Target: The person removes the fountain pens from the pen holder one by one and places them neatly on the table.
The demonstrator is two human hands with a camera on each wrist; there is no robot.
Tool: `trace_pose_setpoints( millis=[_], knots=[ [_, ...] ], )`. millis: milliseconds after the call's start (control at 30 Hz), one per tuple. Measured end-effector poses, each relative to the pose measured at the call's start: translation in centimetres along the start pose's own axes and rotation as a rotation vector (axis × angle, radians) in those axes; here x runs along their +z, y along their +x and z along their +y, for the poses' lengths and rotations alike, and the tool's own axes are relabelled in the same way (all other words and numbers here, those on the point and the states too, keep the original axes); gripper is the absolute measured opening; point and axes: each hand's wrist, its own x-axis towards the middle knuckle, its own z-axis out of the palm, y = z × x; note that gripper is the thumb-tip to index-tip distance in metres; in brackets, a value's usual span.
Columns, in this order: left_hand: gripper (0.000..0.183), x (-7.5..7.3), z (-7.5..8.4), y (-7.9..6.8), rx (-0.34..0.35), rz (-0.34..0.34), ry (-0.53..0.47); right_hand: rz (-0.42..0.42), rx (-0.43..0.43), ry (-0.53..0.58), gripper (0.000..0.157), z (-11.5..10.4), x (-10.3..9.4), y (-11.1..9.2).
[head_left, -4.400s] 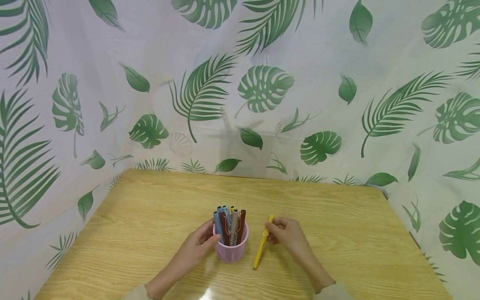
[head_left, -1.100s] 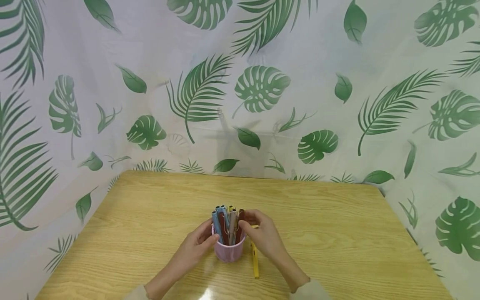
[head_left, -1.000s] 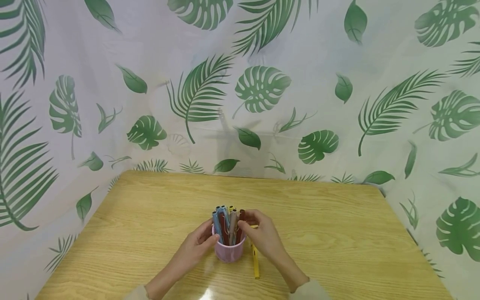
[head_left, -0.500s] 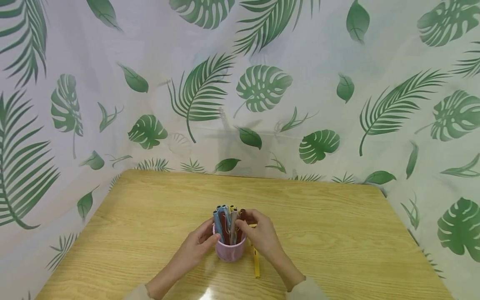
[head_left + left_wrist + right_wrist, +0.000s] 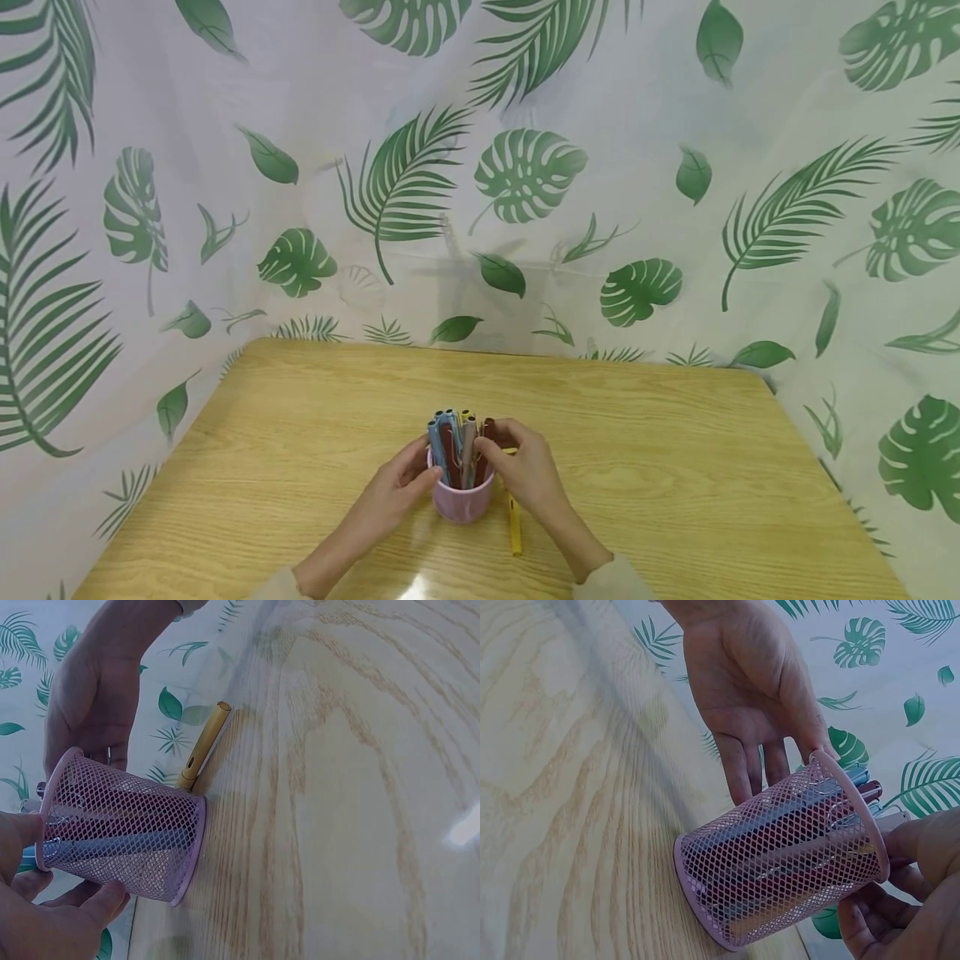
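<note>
- Head view, hands: the left hand (image 5: 390,496) is gripping the pink mesh cup (image 5: 462,506) from its left side, thumb at the near rim. The right hand (image 5: 528,471) is pinching the rightmost dark red pen (image 5: 481,473) near its top, as far as this view is showing.
- Head view, surroundings: the cup is standing on the wooden table (image 5: 300,417) and holding light blue pens (image 5: 435,446), a grey pen (image 5: 468,450) and others. A yellow pen (image 5: 515,529) is lying just right of the cup, its far part passing beneath the right hand. A leaf-printed backdrop (image 5: 540,92) is rising at the far side.
- Left wrist view: the left hand's thumb and fingers are curving about the cup near its rim; the yellow pen is lying by the base, contact uncertain.
- Right wrist view: the pens are leaning closely together inside the mesh; the right hand is hiding what its fingertips are meeting.
- Judged hazards: crowded clips could be catching, so that a lifted pen drags the grey one along; a loosening left grip could be letting the cup tip; a low-sweeping right wrist could be nudging the yellow pen into rolling.
</note>
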Motion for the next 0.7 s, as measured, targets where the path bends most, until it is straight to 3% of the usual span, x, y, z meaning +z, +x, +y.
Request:
trace_pose_setpoints(
  millis=[300,700],
  knots=[
    [0.06,0.0,0.1,0.0,0.003,-0.01,-0.008,0.014,0.005,0.012,0.018,0.2,-0.6,0.0],
    [0.06,0.0,0.1,0.0,0.018,-0.018,-0.006,0.039,0.025,0.094,0.016,-1.1,-1.6,-0.1]
  ],
)
